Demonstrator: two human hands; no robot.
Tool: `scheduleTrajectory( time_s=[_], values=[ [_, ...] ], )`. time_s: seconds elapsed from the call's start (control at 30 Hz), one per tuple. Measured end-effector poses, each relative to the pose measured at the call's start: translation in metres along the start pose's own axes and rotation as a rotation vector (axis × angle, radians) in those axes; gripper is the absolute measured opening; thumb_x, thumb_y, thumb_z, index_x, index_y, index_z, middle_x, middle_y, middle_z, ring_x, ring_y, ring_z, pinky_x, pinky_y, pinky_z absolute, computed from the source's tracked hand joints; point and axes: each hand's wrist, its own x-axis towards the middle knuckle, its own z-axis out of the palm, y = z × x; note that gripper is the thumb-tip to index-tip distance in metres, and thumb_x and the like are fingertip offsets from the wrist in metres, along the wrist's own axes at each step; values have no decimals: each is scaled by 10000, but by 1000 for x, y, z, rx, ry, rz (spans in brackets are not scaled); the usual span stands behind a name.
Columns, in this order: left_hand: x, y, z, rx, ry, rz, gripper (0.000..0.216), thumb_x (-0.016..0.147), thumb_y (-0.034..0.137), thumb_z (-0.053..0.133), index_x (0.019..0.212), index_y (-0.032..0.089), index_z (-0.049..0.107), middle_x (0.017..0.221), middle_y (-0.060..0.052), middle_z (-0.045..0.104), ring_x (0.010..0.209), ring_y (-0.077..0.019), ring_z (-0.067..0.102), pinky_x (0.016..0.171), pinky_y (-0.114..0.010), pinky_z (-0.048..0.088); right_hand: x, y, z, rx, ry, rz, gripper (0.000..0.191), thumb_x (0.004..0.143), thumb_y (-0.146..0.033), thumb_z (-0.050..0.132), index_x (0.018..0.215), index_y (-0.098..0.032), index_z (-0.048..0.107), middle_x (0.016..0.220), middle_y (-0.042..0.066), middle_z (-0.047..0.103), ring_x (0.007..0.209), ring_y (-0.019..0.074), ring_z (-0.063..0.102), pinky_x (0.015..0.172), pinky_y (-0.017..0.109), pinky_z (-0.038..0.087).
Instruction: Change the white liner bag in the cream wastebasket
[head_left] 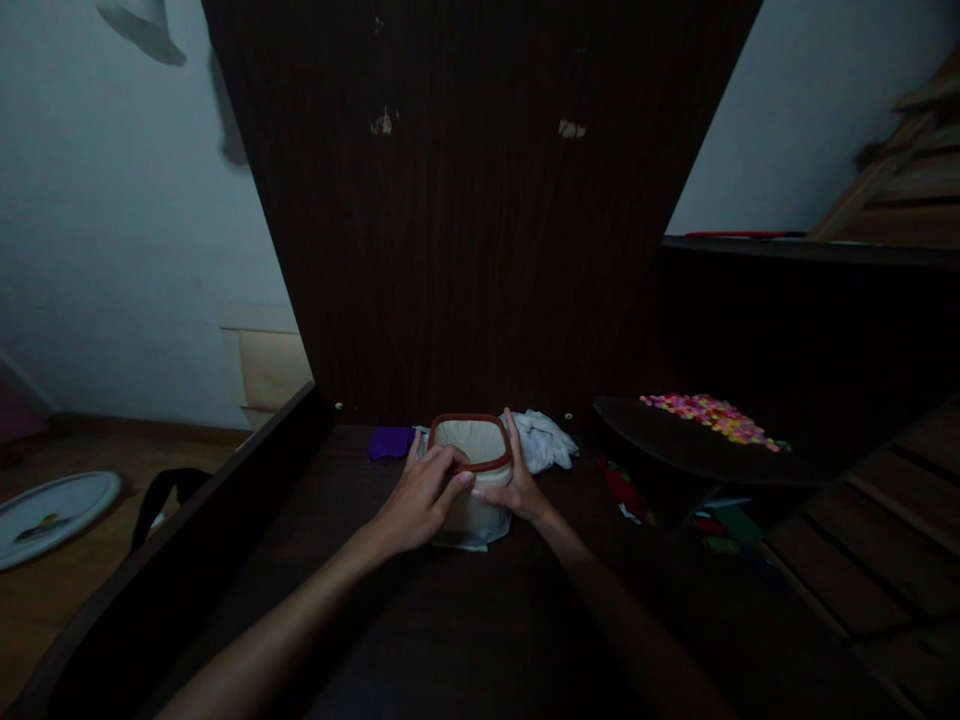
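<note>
A small pale bin [465,520] with a brown rim [450,417] stands upright on the dark wooden surface. What looks like a thin, light liner covers its inside and shows below on the outside. My left hand [421,495] grips the near left part of the rim, fingers bent over the edge and thumb outside. On the right side, my right hand [519,488] holds the bin, its thumb across the front just under the rim. Behind the bin lie a crumpled whitish cloth [547,440] and a purple cloth [390,443].
A tall dark panel [465,250] rises behind the bin. A raised side board [202,540] bounds the surface at left. To the right, a rounded shelf [675,440] bears many small colourful pieces [712,418]. A white oval lid-like thing [82,495] is low at far left.
</note>
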Motion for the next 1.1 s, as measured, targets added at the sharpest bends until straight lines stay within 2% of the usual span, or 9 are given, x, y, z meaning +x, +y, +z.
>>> scheduleTrajectory(
  time_s=[0.17, 0.33, 0.47, 0.57, 0.67, 0.83, 0.97, 1.1],
  values=[
    [0, 5, -5, 19, -57, 81, 151, 1038, 321, 440, 984, 226, 543, 947, 7, 679, 972, -189, 674, 1267, -566, 107, -1, -3, -6, 61, -40, -9, 1484, 574, -726, 825, 1601, -242, -130, 1572, 177, 397, 1423, 335, 449, 1197, 532, 315],
    [1, 7, -7, 17, -89, 103, 128, 1034, 310, 443, 1002, 228, 537, 926, 15, 692, 962, -190, 698, 1282, -555, 79, -2, -5, -10, 56, 16, -32, 1463, 554, -666, 868, 1613, -263, -57, 1648, 164, 243, 1503, 341, 298, 1228, 520, 217],
    [2, 7, -7, -5, -64, 88, 141, 1030, 330, 442, 983, 229, 528, 898, 13, 679, 969, -209, 682, 1278, -557, 112, -2, -1, -12, 83, 18, -33, 1447, 584, -604, 880, 1613, -239, -70, 1614, 178, 307, 1468, 344, 362, 1229, 513, 218],
    [2, 7, -7, -40, -24, 79, 151, 1030, 340, 439, 980, 230, 529, 895, 7, 660, 984, -214, 654, 1257, -545, 191, -2, 4, -15, 66, 26, -40, 1452, 579, -603, 880, 1613, -218, -63, 1633, 179, 265, 1494, 355, 309, 1238, 513, 193],
    [1, 6, -7, -98, 27, 35, 168, 1035, 343, 425, 1006, 218, 535, 939, -19, 649, 989, -219, 633, 1197, -533, 301, -1, 6, -17, 30, 30, -58, 1446, 573, -633, 868, 1613, -210, -44, 1654, 174, 215, 1523, 349, 241, 1246, 504, 174],
    [0, 6, -8, -207, 54, -13, 202, 1034, 369, 426, 1028, 206, 544, 957, -52, 670, 965, -235, 631, 1023, -459, 447, -1, 5, -17, 18, -1, -53, 1437, 588, -652, 856, 1609, -212, -55, 1642, 189, 232, 1516, 333, 268, 1236, 499, 220],
    [8, 9, -15, -336, 80, -45, 188, 1024, 388, 459, 1010, 211, 518, 940, -56, 711, 885, -216, 659, 854, -359, 483, -1, 4, -17, -5, 6, -38, 1455, 564, -686, 852, 1606, -250, -64, 1622, 182, 263, 1492, 339, 313, 1226, 515, 239],
    [21, 10, -31, -499, 203, -67, 201, 1011, 421, 495, 1019, 222, 466, 911, -50, 738, 888, -205, 690, 845, -336, 482, -1, 4, -19, 18, 7, -41, 1463, 563, -643, 872, 1603, -215, -65, 1589, 210, 291, 1465, 356, 352, 1214, 520, 260]
  ],
)
